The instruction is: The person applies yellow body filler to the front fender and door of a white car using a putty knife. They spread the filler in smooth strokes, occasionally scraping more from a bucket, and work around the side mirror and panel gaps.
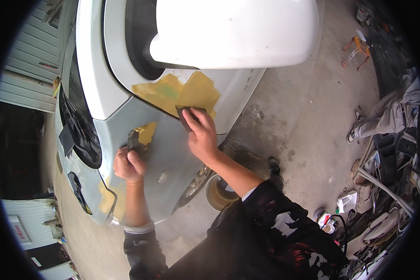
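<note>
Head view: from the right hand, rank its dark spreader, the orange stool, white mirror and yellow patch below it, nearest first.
From the right hand:
1. Dark spreader: in its grip.
2. Yellow patch: just above the spreader in view.
3. White mirror: above the patch.
4. Orange stool: farthest, upper right.

Car workshop, probably: yellow-patched bodywork [172, 144]

Exposure bright overall, diffuse light, looks like from above. Mirror casing [238, 32] at top centre clipped to near-white. Doorway [16, 144] at left nearly black, detail crushed. Mid-frame reasonably sharp. Milky haze lower centre over dark clothing [228, 252]. Fisheye: wall panels [32, 60] upper left bow, corners vignette to black, clutter [387, 177] at right soft.
</note>
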